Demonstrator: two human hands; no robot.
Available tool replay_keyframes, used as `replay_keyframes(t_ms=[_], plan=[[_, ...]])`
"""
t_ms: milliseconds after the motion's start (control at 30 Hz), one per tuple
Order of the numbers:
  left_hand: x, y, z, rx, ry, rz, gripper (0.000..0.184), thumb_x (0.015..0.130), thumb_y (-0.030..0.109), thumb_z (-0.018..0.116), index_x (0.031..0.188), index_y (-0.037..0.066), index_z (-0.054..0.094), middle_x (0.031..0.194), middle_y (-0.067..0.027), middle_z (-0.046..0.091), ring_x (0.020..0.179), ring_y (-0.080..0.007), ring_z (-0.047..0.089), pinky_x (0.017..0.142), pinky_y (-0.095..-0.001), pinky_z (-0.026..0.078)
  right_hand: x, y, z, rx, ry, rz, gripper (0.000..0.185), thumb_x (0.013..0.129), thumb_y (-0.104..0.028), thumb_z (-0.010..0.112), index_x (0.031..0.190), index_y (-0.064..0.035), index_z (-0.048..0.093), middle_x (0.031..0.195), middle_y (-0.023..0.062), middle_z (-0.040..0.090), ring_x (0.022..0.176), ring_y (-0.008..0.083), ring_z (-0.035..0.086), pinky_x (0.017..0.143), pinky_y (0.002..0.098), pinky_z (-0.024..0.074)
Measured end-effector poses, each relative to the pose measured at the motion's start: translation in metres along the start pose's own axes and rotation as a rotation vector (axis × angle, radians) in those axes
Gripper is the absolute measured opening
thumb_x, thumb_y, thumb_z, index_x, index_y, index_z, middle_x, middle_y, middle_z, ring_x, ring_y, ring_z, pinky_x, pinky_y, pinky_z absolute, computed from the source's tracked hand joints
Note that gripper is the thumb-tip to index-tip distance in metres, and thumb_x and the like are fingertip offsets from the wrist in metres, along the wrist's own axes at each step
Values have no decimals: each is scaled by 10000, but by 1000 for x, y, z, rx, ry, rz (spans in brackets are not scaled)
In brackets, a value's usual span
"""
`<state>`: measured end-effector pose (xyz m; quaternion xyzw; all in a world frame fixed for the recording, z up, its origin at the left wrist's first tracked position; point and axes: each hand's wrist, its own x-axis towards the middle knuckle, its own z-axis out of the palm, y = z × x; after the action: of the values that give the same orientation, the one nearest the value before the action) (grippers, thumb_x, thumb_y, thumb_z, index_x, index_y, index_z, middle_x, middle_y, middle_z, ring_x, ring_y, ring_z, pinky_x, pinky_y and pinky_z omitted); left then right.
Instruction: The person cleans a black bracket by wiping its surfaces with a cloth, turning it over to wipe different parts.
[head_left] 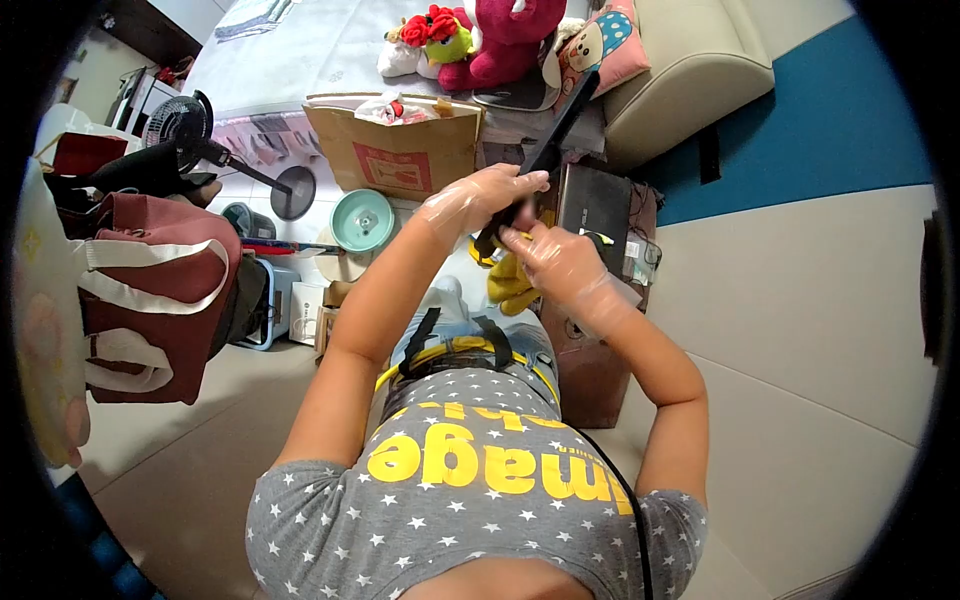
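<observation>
In front of the wearer's waist, from where I watch through the head camera, a long black bar [552, 140] is held up at a slant, its far end pointing towards the toys on the bed and its near end dipping between the two hands. I cannot make out what sort of implement it is. The left hand [490, 197] is wrapped about its lower part, fingers closed on it; the right hand [572, 262] meets it just beside, near the low end, though whether those fingers pinch it or merely touch it I cannot tell. Clear plastic gloves are already on both hands, so that preparation is done, and I judge the handling to be midway: the bar is lifted and in hand, not yet laid down, and nothing I see marks it as finished. Just below the right hand shows a yellow lobed item [513, 288]; it may hang from the fingers or sit behind them, I cannot say. To the right, an ASUS laptop [590, 205] lies closed on a brown cabinet [597, 385]. Beyond the left forearm I find a green round basin [362, 219], a cardboard box [340, 150] with a red printed label, and a black floor fan [180, 130].
</observation>
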<state>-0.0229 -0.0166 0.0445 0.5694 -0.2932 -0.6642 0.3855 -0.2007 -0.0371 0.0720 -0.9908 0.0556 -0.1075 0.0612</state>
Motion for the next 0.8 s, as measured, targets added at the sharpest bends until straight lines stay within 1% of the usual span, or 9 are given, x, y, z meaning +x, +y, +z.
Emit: replay_keyframes(t_ms=[67,300,367,433,500,533,733,767,800], plan=[[0,-2,1,-52,-3,-27,436,916,387,498,1134,12,550,648,-16,509,553,-121,496,508,-270,433,1,2,-3,-28,-89,109,326,774,-119,544,1098,-154,564,782,83,595,689,235,630,534,339,504],[-3,-3,3,-76,29,3,534,922,435,451,1154,-41,520,769,-91,615,660,-158,569,622,-286,476,1,2,14,38,5,213,325,774,-104,546,1099,-119,557,786,105,611,677,267,625,566,362,509],[-3,-8,5,-103,45,-15,554,921,443,444,1160,-53,509,816,-117,638,712,-178,603,669,-302,493,2,-1,19,290,43,246,330,781,-123,552,1110,-93,549,802,132,628,699,297,623,611,390,513],[-2,-12,7,-264,66,19,569,920,439,444,1159,-74,496,929,-175,651,839,-226,631,766,-333,498,0,-2,31,351,41,257,336,764,-143,589,1090,-69,552,803,154,619,712,327,613,646,396,506],[-1,-13,3,-293,72,16,569,923,437,433,1165,-75,488,983,-204,642,902,-249,632,804,-337,494,-2,-4,36,529,-61,281,357,763,-169,601,1100,-68,544,817,149,625,714,334,612,653,402,504],[2,-14,1,-228,49,4,570,923,439,431,1168,-73,486,977,-203,643,895,-249,631,803,-341,495,-2,-5,35,403,-58,250,328,770,-182,580,1096,-157,559,772,121,624,683,296,625,605,396,511],[-1,-5,-3,-181,-40,-42,572,927,439,420,1213,-55,460,993,-203,638,892,-238,627,820,-337,488,2,7,31,14,69,54,211,756,-146,567,965,-168,566,654,43,550,600,219,605,476,331,474],[-2,-4,-4,-202,-129,-33,567,926,434,424,1245,-34,438,1053,-204,615,949,-239,605,847,-327,474,2,7,31,-39,98,27,187,753,-138,564,938,-167,563,637,30,534,583,203,596,455,317,464],[-2,-4,-6,-221,-220,-24,565,924,429,428,1276,-13,417,1113,-205,591,1007,-240,584,873,-318,460,2,8,31,-20,85,51,282,720,-134,639,995,-116,580,659,66,549,604,248,586,510,350,474]])
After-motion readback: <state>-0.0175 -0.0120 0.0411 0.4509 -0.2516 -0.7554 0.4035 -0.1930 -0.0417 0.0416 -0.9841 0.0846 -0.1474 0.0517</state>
